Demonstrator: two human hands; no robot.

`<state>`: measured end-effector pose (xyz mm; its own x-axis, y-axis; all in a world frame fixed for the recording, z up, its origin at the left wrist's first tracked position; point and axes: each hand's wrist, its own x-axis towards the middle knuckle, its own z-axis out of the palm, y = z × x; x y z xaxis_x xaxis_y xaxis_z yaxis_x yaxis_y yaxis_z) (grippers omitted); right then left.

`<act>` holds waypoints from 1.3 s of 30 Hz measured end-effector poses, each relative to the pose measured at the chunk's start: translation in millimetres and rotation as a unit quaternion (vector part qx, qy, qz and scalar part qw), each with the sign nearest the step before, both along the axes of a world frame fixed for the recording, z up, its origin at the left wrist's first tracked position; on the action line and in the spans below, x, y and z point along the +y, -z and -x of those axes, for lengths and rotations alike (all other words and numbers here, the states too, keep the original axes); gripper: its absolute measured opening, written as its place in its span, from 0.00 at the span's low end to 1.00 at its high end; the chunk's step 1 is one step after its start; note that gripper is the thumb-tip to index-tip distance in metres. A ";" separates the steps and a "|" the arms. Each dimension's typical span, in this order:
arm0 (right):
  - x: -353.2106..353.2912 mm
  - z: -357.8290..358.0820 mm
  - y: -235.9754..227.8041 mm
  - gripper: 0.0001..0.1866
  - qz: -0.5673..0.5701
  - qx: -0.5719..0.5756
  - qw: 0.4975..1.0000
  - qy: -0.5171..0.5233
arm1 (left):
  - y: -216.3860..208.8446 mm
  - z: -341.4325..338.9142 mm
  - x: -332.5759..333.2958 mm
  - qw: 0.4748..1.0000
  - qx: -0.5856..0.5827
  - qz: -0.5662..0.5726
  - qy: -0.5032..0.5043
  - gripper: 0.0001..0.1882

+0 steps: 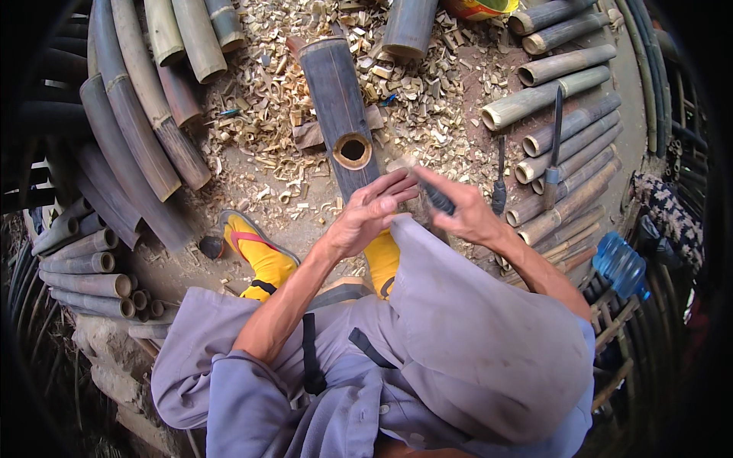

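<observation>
A thick dark bamboo section (330, 84) lies in front of me, resting on a wood block (308, 136). A round hole (352, 151) is cut in its upper side near my end. My right hand (463, 208) grips a tool by its black ribbed handle (438, 197); the working end is blurred, so its kind cannot be made out. Just left of the tool, my left hand (366, 214) has its fingers stretched out beside the near end of the bamboo. Nothing shows in its palm. Whether its fingertips touch the tool or bamboo is unclear.
Pale wood chips (263, 122) cover the ground. Bamboo lengths lie at the left (130, 130) and right (546, 107). A long-bladed knife (556, 145) and a slim black-handled tool (499, 183) stand at right. A blue water jug (620, 266) sits farther right. My feet wear yellow socks (267, 263).
</observation>
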<state>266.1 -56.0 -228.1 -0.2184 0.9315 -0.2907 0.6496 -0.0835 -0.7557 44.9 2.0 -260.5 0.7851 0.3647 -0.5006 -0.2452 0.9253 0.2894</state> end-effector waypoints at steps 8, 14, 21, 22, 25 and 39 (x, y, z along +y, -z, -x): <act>51.3 -20.9 11.8 0.37 -0.053 -0.279 0.903 -0.322 | 39.3 -52.0 -18.2 0.944 -0.005 0.270 -0.192 0.23; 77.3 -14.9 8.1 0.39 0.061 -0.208 0.909 -0.356 | 19.4 -46.6 -11.6 0.924 0.070 0.319 -0.198 0.20; 33.9 36.8 9.9 0.42 0.264 -0.061 0.955 -0.120 | 9.8 -18.3 27.5 0.924 0.283 0.252 0.054 0.15; 21.8 47.3 15.2 0.41 0.252 -0.007 0.966 -0.055 | 7.9 -17.4 34.7 0.914 0.336 0.200 0.108 0.15; 3.0 75.5 19.1 0.38 0.272 0.130 0.950 0.086 | 11.0 -6.9 42.4 0.888 0.386 0.134 0.212 0.15; 101.8 12.4 1.3 0.19 0.047 -0.272 0.927 -0.255 | 24.7 -48.8 28.2 0.959 0.099 0.184 -0.191 0.15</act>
<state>253.7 45.8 -229.4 -0.4199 0.7130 -0.5615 0.9057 0.2896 -0.3096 93.7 30.1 -285.2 0.5065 0.3759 -0.7760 -0.5603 0.8275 0.0352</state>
